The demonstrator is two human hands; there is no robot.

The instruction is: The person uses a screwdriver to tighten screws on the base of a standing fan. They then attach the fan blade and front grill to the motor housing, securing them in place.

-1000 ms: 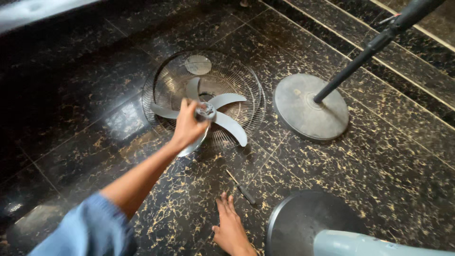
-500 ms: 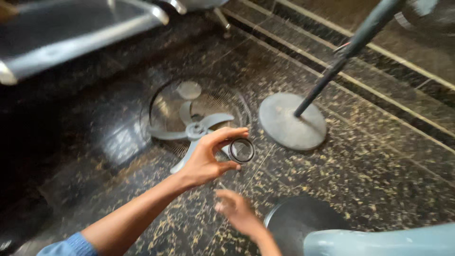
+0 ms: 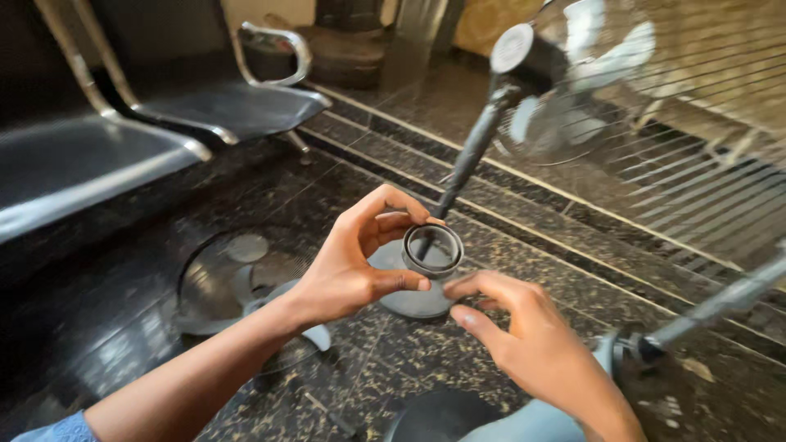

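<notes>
While the ring is up off the floor, these lines tell how things stand.

Ring: a small dark ring (image 3: 433,249) with a clear centre, held in the air in front of the person, above the round grey fan base (image 3: 409,290) on the floor.

Left hand: left hand (image 3: 356,262), its grip closed on the ring, thumb under its lower edge and fingers curled over the top.

Right hand: right hand (image 3: 532,344), its grip loosely open and holding nothing, fingertips just beside the ring but apart from it.

Around: a wire fan guard (image 3: 237,282) with pale blades lies on the dark speckled floor (image 3: 565,245); a grey pole (image 3: 471,160) rises from the base to a standing fan head (image 3: 573,74); metal seats (image 3: 123,139) stand at the left.

Risk: my judgement is that the pinch is light, so a nudge from the other fingers could knock the ring loose and send it rolling across the hard floor.

Change: half a second ago the ring was lower and farther out over the guard, and the right hand sat well below it; now both are raised and close together.
</notes>
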